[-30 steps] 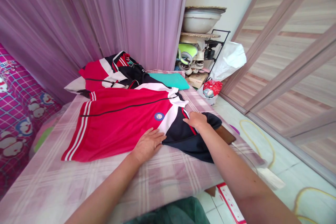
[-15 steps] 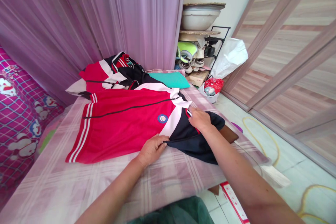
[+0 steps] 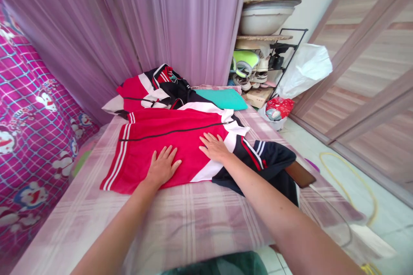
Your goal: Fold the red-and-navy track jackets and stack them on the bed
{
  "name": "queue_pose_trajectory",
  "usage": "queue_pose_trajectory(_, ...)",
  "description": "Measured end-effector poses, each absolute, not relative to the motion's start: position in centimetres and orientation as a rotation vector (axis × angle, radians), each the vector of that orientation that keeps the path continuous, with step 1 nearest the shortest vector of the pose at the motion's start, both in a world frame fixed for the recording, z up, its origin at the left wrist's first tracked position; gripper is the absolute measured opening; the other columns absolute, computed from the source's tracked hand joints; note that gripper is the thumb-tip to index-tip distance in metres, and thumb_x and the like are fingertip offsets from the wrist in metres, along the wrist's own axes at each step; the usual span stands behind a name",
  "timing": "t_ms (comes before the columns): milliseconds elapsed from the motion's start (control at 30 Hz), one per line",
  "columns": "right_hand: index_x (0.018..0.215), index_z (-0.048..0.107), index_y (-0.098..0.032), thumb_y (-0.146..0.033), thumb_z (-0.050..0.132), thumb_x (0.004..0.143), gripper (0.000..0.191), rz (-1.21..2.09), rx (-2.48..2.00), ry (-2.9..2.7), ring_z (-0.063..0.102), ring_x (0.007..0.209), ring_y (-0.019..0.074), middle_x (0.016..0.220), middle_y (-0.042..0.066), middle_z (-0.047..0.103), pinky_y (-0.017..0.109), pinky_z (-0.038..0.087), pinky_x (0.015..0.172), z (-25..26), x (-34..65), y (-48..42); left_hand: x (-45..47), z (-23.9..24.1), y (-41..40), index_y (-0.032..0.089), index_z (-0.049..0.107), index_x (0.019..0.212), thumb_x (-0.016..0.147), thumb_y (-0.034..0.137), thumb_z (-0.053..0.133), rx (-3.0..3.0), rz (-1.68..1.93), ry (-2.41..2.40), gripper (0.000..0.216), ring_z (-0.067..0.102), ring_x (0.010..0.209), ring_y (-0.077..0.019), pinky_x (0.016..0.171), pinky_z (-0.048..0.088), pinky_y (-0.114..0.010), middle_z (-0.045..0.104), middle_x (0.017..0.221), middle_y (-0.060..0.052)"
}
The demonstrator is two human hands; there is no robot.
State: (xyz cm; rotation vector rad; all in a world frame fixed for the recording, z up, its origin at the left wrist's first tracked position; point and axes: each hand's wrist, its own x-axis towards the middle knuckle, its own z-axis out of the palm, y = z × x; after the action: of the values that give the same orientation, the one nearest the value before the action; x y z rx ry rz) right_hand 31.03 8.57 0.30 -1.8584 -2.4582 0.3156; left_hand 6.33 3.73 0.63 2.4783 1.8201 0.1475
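Since half a second ago, the left hand (image 3: 161, 167) has let go of the jacket (image 3: 189, 150)'s near edge and shifted toward the striped hem (image 3: 118, 157), while the right hand (image 3: 215, 148) has come off the dark shoulder onto the chest. From my end I see both palms down on the red front, left fingers spread wide, right fingers slightly parted. It lies front up on the plaid cloth (image 3: 155, 223), one dark sleeve (image 3: 279, 154) bunched against a flat brown slab (image 3: 300, 175). Beyond, I make out a crumpled second jacket (image 3: 134, 88) and a teal cloth (image 3: 226, 99).
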Motion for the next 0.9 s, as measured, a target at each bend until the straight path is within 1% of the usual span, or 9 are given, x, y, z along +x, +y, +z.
queue_pose_trajectory(100, 0.157, 0.032, -0.021, -0.050, 0.025, 0.102, 0.063, 0.238, -2.076, -2.301, 0.018, 0.153, 0.0242, 0.166, 0.009, 0.022, 0.049, 0.015, 0.122, -0.4, 33.7, 9.0, 4.6, -0.5, 3.1, 0.029, 0.040, 0.152, 0.098, 0.053, 0.038, 2.475, 0.042, 1.920, 0.059, 0.025, 0.151, -0.0304, 0.119, 0.023, -0.062, 0.030, 0.164, -0.009)
queue_pose_trajectory(167, 0.157, 0.033, -0.017, -0.049, 0.024, 0.102, 0.064, 0.172, -2.201, -2.211, 0.021, 0.152, 0.0256, 0.165, 0.012, 0.025, 0.046, 0.019, 0.121, -0.7, 35.2, 9.4, 3.5, -1.0, 2.9, 0.030, 0.040, 0.152, 0.098, 0.054, 0.036, 2.393, 0.076, 2.021, 0.059, 0.026, 0.151, -0.0306, 0.117, 0.025, -0.063, 0.028, 0.164, -0.009)
queue_pose_trajectory(233, 0.156, 0.035, -0.015, -0.047, 0.024, 0.102, 0.063, 0.105, -2.212, -2.214, 0.024, 0.151, 0.0260, 0.163, 0.013, 0.029, 0.045, 0.022, 0.120, -1.1, 36.1, 9.7, 1.9, -1.6, 3.3, 0.029, 0.041, 0.152, 0.099, 0.053, 0.035, 2.260, 0.136, 2.151, 0.059, 0.031, 0.149, -0.0315, 0.116, 0.029, -0.062, 0.032, 0.163, -0.011)
queue_pose_trajectory(333, 0.154, 0.040, -0.017, -0.045, 0.025, 0.103, 0.060, 0.008, -2.166, -2.236, 0.028, 0.149, 0.0257, 0.161, 0.012, 0.035, 0.044, 0.025, 0.119, -1.7, 36.4, 9.7, -1.1, -2.6, 4.1, 0.021, 0.047, 0.149, 0.097, 0.052, 0.038, 2.175, 0.240, 2.256, 0.060, 0.038, 0.145, -0.0329, 0.115, 0.035, -0.057, 0.043, 0.157, -0.015)
queue_pose_trajectory(500, 0.152, 0.042, -0.019, -0.043, 0.026, 0.102, 0.057, -0.060, -2.154, -2.228, 0.032, 0.147, 0.0256, 0.159, 0.011, 0.039, 0.044, 0.027, 0.118, -2.2, 36.3, 9.5, -3.5, -3.6, 4.4, 0.013, 0.053, 0.141, 0.095, 0.051, 0.044, 2.295, 0.384, 2.222, 0.061, 0.043, 0.142, -0.0315, 0.116, 0.037, -0.047, 0.051, 0.150, -0.018)
queue_pose_trajectory(633, 0.152, 0.042, -0.019, -0.042, 0.026, 0.102, 0.057, -0.072, -2.150, -2.231, 0.032, 0.147, 0.0253, 0.159, 0.011, 0.039, 0.044, 0.027, 0.118, -2.1, 36.2, 9.5, -3.1, -1.1, 4.9, 0.015, 0.057, 0.136, 0.098, 0.045, 0.037, 2.267, 0.420, 2.210, 0.052, 0.057, 0.129, -0.0266, 0.110, 0.043, -0.043, 0.064, 0.137, -0.014)
queue_pose_trajectory(733, 0.152, 0.042, -0.019, -0.042, 0.025, 0.102, 0.058, -0.069, -2.162, -2.228, 0.031, 0.148, 0.0251, 0.160, 0.012, 0.037, 0.043, 0.026, 0.118, -2.0, 36.2, 9.4, -3.8, 1.3, 6.2, 0.016, 0.057, 0.138, 0.100, 0.040, 0.032, 2.270, 0.391, 2.201, 0.051, 0.062, 0.122, -0.0243, 0.108, 0.045, -0.039, 0.067, 0.132, -0.012)
queue_pose_trajectory(800, 0.153, 0.041, -0.018, -0.042, 0.025, 0.102, 0.058, -0.065, -2.170, -2.236, 0.030, 0.148, 0.0250, 0.160, 0.012, 0.037, 0.043, 0.026, 0.118, -2.0, 36.2, 9.3, -4.9, 1.9, 7.1, 0.017, 0.056, 0.140, 0.100, 0.039, 0.034, 2.258, 0.295, 2.204, 0.051, 0.056, 0.130, -0.0255, 0.112, 0.041, -0.041, 0.062, 0.139, -0.012)
queue_pose_trajectory(900, 0.153, 0.040, -0.018, -0.041, 0.027, 0.102, 0.058, -0.043, -2.187, -2.255, 0.030, 0.148, 0.0246, 0.161, 0.012, 0.036, 0.042, 0.026, 0.118, -1.6, 36.3, 9.3, -6.5, 1.2, 8.0, 0.021, 0.052, 0.145, 0.099, 0.040, 0.036, 2.137, 0.169, 2.273, 0.052, 0.036, 0.146, -0.0296, 0.116, 0.034, -0.051, 0.043, 0.157, -0.011)
